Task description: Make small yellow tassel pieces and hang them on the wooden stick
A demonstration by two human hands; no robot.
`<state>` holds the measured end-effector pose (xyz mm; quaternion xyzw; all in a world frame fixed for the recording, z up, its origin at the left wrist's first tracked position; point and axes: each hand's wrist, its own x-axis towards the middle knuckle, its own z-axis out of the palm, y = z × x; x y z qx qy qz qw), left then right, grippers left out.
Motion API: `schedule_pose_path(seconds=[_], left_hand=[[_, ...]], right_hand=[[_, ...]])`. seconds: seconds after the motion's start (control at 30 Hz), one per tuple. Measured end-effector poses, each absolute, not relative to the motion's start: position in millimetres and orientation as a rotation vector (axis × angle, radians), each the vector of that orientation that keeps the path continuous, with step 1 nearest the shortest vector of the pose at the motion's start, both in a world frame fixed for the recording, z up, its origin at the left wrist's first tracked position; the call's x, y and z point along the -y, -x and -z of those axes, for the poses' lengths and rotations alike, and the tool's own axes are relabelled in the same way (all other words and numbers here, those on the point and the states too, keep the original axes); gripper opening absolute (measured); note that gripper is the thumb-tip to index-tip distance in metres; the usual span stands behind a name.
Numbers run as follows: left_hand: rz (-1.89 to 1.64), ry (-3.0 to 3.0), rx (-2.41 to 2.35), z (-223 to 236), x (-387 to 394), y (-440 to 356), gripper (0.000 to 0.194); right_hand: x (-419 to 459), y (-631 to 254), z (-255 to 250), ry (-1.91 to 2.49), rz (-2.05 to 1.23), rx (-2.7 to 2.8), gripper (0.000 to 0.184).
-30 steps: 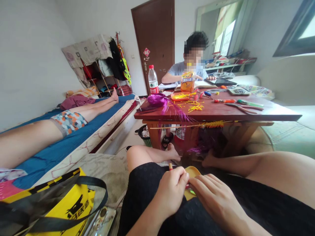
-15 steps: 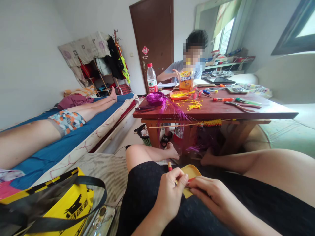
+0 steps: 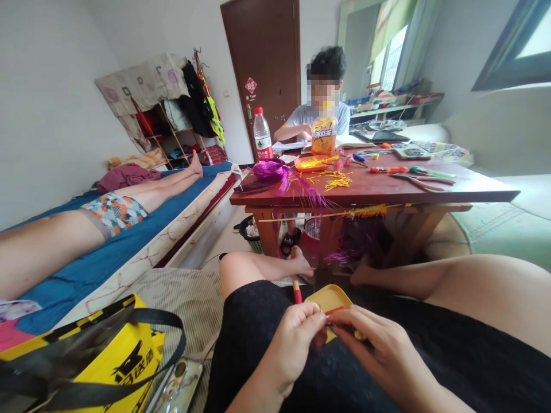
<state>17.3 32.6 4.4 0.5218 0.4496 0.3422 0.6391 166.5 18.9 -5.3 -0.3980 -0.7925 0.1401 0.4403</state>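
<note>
Over my lap, my left hand (image 3: 296, 338) is closed in a pinch, thumb against fingertips, on something too small to make out. My right hand (image 3: 379, 338) meets it there, its fingertips pinched on a thin red piece (image 3: 336, 311). The two hands' fingertips nearly touch. Beneath and behind them a yellow tray (image 3: 330, 296) rests on my black clothing, partly covered by the hands. A red stick with a tan end (image 3: 297, 291) stands up just behind my left hand; its lower part is hidden, and I cannot tell whether that hand touches it.
Ahead is a dark red table (image 3: 275, 196) with purple strands (image 3: 275, 171), yellow pieces (image 3: 338, 182), pliers (image 3: 415, 181), a water bottle (image 3: 262, 135) and an orange drink bottle (image 3: 323, 136). Someone sits behind it. A person lies on the bed (image 3: 193, 186) at left. A yellow bag (image 3: 116, 355) is beside me.
My left hand has dropped slightly, and more of the red stick and tray shows. The view has shifted a little. Across the table, the seated person's head has moved left.
</note>
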Motion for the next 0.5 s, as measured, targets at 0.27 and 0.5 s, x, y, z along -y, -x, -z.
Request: schedule_pose_path(seconds=[0.27,0.5], left_hand=[[-0.693,-0.879,-0.882,-6.1,-32.5,-20.1,0.022],[-0.924,-1.954,-1.193,0.2,-29.6,-18.7,0.025]], right_hand=[[-21.6,-169.3,8.5,0.739,0.088,2.106,0.022],[-24.2,-166.7,1.2,1.120,-0.940,1.871,0.018]])
